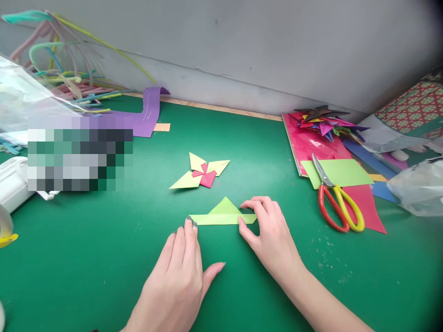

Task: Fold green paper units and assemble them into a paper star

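A folded light-green paper (221,219) lies flat on the green table, a long strip along its near edge and a triangular peak behind. The fingertips of my left hand (176,272) press on its left end; those fingers are stretched out together, with the thumb apart. At the right end, my right hand (266,230) has its thumb on the strip and curled fingers over the paper, gripping it. Just beyond lies a folded paper piece (204,174) with pale-green points and a red middle, touched by neither hand.
Scissors (334,196) with red and yellow handles rest on green paper (346,171) at right. Behind sit a red board (294,143) and a pile of coloured folded pieces (325,122). Purple paper (150,113), pipe cleaners (79,87) and a white object (15,182) occupy the left.
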Demonstrator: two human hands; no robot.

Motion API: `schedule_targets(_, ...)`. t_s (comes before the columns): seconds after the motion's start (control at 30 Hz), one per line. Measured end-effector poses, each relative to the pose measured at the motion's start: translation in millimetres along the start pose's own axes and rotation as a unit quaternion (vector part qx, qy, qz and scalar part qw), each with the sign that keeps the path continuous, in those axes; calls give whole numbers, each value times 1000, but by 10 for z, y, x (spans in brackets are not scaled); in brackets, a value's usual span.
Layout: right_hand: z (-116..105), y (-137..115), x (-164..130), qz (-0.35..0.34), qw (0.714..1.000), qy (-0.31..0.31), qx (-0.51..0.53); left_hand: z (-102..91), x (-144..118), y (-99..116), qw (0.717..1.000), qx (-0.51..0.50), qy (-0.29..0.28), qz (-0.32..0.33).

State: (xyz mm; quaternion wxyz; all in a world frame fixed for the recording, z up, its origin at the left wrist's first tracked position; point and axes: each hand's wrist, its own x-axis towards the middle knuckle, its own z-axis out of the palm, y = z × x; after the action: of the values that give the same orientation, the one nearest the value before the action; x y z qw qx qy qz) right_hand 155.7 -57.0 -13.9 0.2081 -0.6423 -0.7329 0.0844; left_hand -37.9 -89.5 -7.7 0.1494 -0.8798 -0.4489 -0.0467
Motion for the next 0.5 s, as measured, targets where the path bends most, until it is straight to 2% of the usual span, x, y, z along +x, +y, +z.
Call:
schedule_targets(0.27,-7,14,11,-3,1000,-15,8,-36,78,0,999,26,21,3)
schedule_targets(0.43,-14,34,10,-27,1000,-5,2,-47,253,-120,999,10,-48,7)
schedule_targets(0.5,-14,43,8,-35,999,-1,3,-18,328,-168,998,-10,-55,-6)
